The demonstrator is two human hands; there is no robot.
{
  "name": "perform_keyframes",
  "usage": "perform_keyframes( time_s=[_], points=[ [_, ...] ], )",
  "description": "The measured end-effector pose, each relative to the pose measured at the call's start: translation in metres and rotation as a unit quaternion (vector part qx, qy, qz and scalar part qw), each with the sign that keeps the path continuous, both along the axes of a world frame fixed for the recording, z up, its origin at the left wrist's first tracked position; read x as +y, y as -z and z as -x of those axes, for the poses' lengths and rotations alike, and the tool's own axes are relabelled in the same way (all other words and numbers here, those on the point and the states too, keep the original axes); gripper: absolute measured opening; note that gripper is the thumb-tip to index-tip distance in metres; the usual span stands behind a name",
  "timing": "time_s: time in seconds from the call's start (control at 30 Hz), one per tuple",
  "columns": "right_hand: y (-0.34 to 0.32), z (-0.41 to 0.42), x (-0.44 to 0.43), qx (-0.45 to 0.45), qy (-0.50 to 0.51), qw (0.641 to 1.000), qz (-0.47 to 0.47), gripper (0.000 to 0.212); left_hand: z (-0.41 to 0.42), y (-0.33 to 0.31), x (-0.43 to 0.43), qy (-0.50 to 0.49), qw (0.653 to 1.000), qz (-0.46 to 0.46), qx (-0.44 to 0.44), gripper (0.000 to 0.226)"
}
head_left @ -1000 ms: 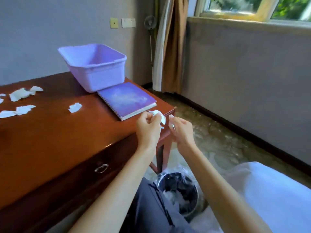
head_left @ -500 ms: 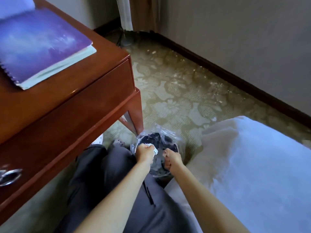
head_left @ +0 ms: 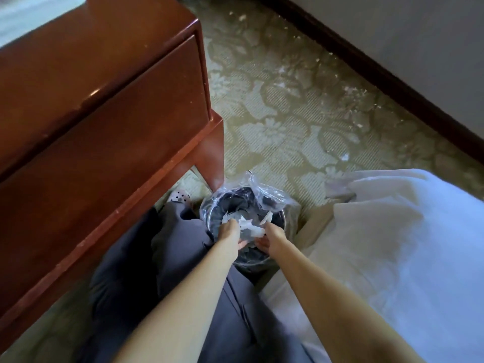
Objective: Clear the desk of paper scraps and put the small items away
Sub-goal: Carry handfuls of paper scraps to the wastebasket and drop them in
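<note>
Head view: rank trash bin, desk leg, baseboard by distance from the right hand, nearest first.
1. trash bin, directly beneath the right hand.
2. desk leg, ahead and to the left.
3. baseboard, far ahead along the wall.

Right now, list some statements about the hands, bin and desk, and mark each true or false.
1. Both the left hand and the right hand are over the bin. True.
2. The bin stands on the desk. False: it stands on the carpet, by the desk leg.
3. White scraps show between the hands. True.
4. The bin has no liner. False: a clear plastic liner sticks up round its rim.
5. The drawer is pulled out. False: it sits flush in the desk front.
</note>
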State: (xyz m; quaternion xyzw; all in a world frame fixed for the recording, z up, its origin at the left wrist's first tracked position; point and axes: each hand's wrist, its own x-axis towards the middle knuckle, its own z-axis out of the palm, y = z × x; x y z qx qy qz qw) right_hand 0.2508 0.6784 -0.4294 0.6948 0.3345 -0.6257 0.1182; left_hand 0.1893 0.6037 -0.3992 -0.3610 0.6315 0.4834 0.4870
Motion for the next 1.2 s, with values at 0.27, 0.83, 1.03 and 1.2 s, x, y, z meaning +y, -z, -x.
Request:
perform_keyframes(
  time_s=[0.27, 0.83, 1.03, 1.2],
  points=[
    [-0.015, -0.009, -0.007, -0.001, -0.063, 0.996, -0.062, 0.017, 0.000, -0.025, -0.006, -0.005, 0.999, -0.042, 0.027, 0.042],
    [-0.266, 0.033, -0.110, 0.368, -0.121, 0.754, -0.530, 0.020, 0.016, -0.274, -0.114, 0.065, 0.788, -0.069, 0.608, 0.027],
    [-0.333, 0.083, -0.196, 0.523, -0.174, 0.654, -0.518, 0.019, 0.037, -0.339, -0.213, -0.073, 0.694, 0.011, 0.716, 0.018],
    [-0.355, 0.142, -0.263, 0.507, -0.410, 0.571, -0.499, 0.034, 0.073, -0.357, -0.295, -0.058, 0.720, 0.165, 0.671, 0.022]
  ],
)
